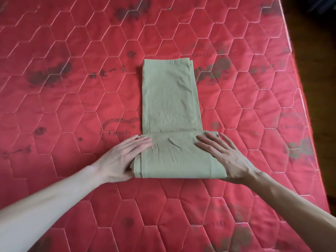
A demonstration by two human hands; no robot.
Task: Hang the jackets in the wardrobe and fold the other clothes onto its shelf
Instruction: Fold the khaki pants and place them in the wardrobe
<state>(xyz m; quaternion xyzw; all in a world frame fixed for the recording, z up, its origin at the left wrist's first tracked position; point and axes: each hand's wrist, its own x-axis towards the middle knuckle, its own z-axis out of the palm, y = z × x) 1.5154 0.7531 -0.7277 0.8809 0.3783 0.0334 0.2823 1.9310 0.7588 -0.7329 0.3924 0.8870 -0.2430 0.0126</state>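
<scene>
**Olive garment, part-folded, on red mattress**

Left hand (125, 157): fingers straight and together, laid flat on the left edge of the folded near end of the garment; thumb tucked at the fold's side.
Olive garment (169, 106): narrow strip lying lengthwise mid-mattress, near end turned over into a wider band.
Right hand (223, 155): fingers spread, pressing flat on the band's right edge.
Mattress (72, 88): red, hexagon-quilted, dark printed motifs; its edge at far right.
</scene>
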